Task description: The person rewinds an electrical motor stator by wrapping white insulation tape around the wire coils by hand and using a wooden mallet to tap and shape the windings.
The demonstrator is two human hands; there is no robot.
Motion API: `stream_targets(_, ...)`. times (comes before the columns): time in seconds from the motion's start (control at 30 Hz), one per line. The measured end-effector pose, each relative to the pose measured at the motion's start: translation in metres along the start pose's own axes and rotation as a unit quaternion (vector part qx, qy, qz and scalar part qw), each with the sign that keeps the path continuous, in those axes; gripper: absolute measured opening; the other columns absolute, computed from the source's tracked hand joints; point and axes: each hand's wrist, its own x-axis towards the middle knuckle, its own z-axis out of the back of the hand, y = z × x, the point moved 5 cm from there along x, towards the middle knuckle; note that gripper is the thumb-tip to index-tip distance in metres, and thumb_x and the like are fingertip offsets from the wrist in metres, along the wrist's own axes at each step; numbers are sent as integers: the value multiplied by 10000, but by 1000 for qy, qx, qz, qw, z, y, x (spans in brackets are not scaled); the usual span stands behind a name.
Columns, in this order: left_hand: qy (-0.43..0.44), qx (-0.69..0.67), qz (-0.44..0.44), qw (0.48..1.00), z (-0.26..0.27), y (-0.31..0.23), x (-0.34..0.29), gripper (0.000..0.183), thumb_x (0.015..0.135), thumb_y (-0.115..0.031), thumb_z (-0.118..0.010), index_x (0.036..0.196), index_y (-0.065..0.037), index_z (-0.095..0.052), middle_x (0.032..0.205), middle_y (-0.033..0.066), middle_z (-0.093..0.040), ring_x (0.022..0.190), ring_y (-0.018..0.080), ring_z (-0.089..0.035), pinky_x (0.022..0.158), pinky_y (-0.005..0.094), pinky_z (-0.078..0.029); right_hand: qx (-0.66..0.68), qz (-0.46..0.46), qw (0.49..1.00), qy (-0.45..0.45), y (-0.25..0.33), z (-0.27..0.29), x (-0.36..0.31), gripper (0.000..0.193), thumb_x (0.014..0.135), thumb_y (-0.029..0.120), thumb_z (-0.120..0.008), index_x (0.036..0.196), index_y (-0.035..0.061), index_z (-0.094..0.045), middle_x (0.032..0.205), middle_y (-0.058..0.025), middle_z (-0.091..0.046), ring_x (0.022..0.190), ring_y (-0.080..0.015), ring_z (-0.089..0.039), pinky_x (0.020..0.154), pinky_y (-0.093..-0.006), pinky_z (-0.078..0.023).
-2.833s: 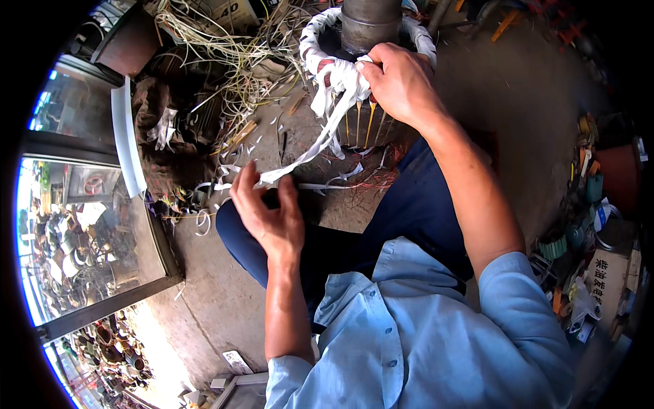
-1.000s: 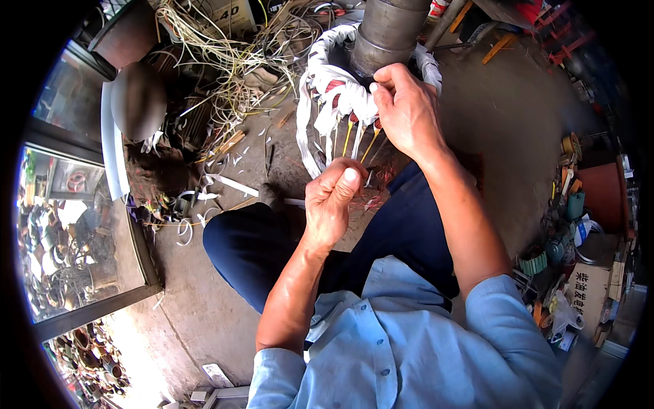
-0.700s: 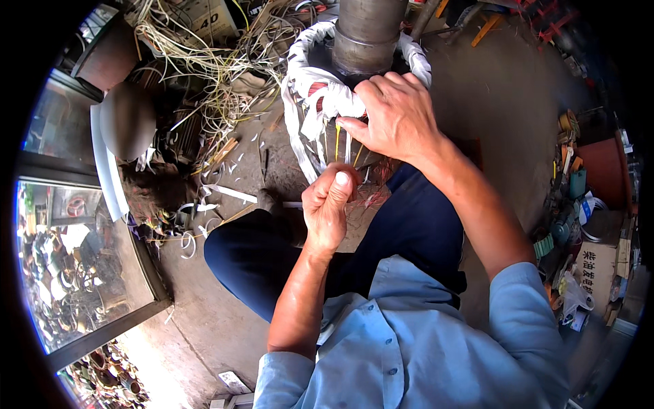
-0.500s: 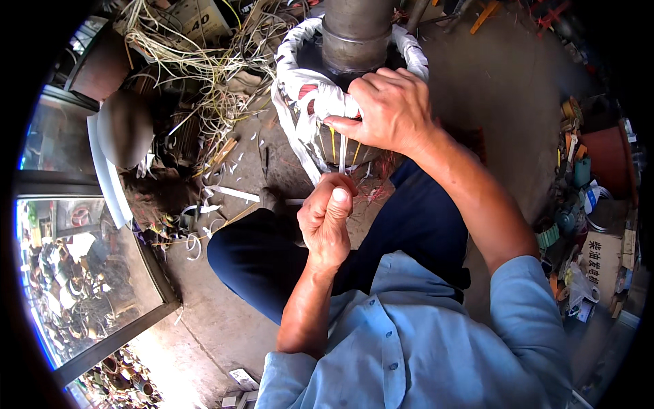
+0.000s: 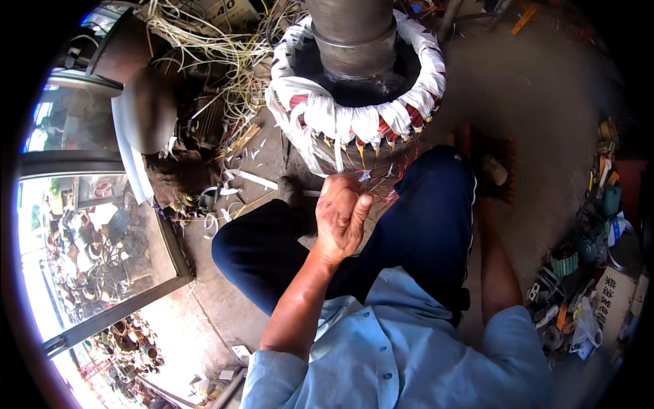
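A ring-shaped motor stator [image 5: 381, 153] stands upright before me, its red-wire coil ends wrapped in white cloth tape [image 5: 320, 112]. From the stator's near left side, a narrow tape strip [image 5: 338, 158] runs down to my left hand [image 5: 340, 213], which is closed around it. My right arm [image 5: 501, 273] stretches down past my right knee toward a dark reddish-framed object [image 5: 507, 150] on the floor. Deep shadow obscures the fingers of that hand; a pale lump [image 5: 494, 170] shows there. Yellow-tipped wedges [image 5: 362, 158] stick out under the wrapped coils.
A thick grey metal cylinder [image 5: 351, 41] rises through the stator's centre. Tangled pale wires [image 5: 204, 48] heap up at the far left, with tape scraps [image 5: 252, 178] on the floor. Left of me is a glass-paned frame [image 5: 102, 252]. Tools and a carton [image 5: 613, 293] crowd the right side.
My right hand has left the wrapped coils and dropped to the floor area beyond my right knee. My left hand still grips the tape strip. The view has shifted, showing more of the stator.
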Motion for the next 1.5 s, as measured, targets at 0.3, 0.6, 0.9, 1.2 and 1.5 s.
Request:
stream_targets(0.3,30,31,5,999,-2,-2,2,242,969,-135,-649,798,10,-555,891,143,-598,844,320,-555,777,393,-462,-14,-43,996,80,-29,-31,10,339,929,269,-688,1126,-3,-639,868,-109,-668,699,-244,-628,638,-399,-528)
stream_targets(0.6,-4,7,-3,1000,2,-11,-9,277,981,-158,-634,773,-4,-536,844,132,-573,799,319,-538,747,400,-453,491,210,842,73,106,180,-132,302,1041,222,-573,1252,6,-583,779,-35,-593,622,-82,-544,540,-237,-444)
stream_targets(0.9,-65,-61,1,996,21,-18,-9,319,993,-155,-623,734,-9,-507,736,127,-475,704,332,-463,669,421,-416,247,636,731,4,309,349,-299,453,1000,111,-607,1422,-4,-489,1184,-210,-659,974,-315,-657,829,-361,-537)
stream_targets(1.2,-45,-62,7,997,16,-16,-12,337,1021,-216,-596,777,7,-531,758,111,-512,722,297,-465,691,393,-407,199,646,736,-43,339,361,-324,460,1012,186,-620,1419,9,-500,1010,-232,-699,848,-289,-696,790,-390,-523)
stream_targets(1.5,-39,-46,4,998,14,-17,-8,354,995,-182,-626,710,-8,-508,710,133,-457,701,339,-454,668,433,-406,110,562,818,56,337,346,-300,448,1000,199,-633,1400,28,-524,903,-260,-692,815,-377,-706,758,-415,-534)
